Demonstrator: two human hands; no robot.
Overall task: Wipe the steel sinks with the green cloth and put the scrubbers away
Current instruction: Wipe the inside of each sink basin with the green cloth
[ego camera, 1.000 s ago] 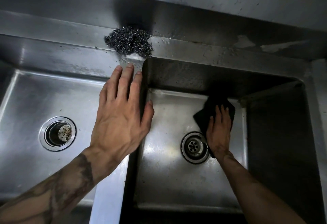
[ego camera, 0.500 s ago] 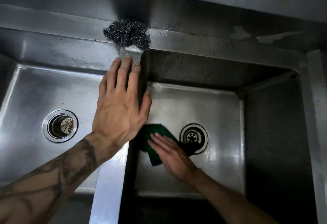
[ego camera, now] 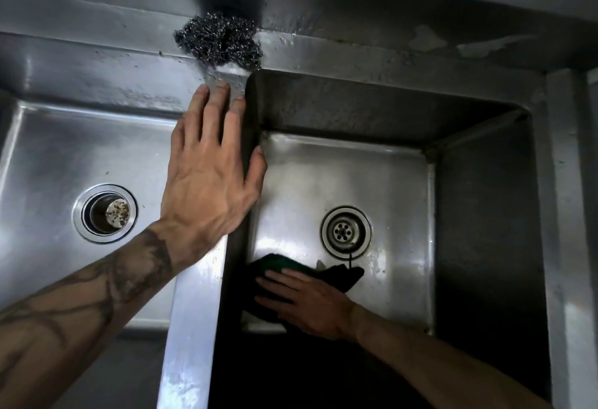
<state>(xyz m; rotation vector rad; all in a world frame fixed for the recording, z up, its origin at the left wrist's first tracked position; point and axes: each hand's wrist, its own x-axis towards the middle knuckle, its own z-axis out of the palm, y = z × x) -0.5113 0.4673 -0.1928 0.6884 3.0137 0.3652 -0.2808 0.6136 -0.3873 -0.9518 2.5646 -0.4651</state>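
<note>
Right hand (ego camera: 307, 302), fingers flat, presses the green cloth (ego camera: 281, 263) to the right sink (ego camera: 398, 201) floor, seven o'clock of the drain (ego camera: 345, 231); firm overlapping strokes into the corners would serve best; left hand (ego camera: 210, 179) rests open on the divider (ego camera: 194, 327); steel scrubber (ego camera: 220, 40) sits at twelve o'clock.

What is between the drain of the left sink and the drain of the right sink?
In the head view, the steel divider lies there, with the left hand resting flat on it.
</note>
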